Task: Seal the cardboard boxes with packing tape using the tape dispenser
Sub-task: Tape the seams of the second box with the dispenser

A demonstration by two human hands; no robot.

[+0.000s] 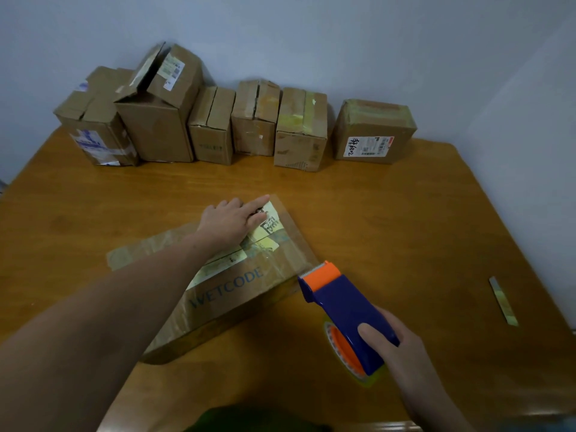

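A flat cardboard box [237,285] printed "WETCODE" lies in the middle of the wooden table [389,219], with yellowish labels and clear tape along its top. My left hand [232,218] presses flat on the far end of the box top, fingers straight. My right hand [402,347] grips the handle of a blue and orange tape dispenser [339,307]. Its orange cutter end sits at the box's right edge, where clear tape runs off the top.
Several cardboard boxes [255,120] stand in a row along the back of the table against the wall; the tall one [159,104] has loose top flaps. A short strip of tape [503,300] lies near the right table edge.
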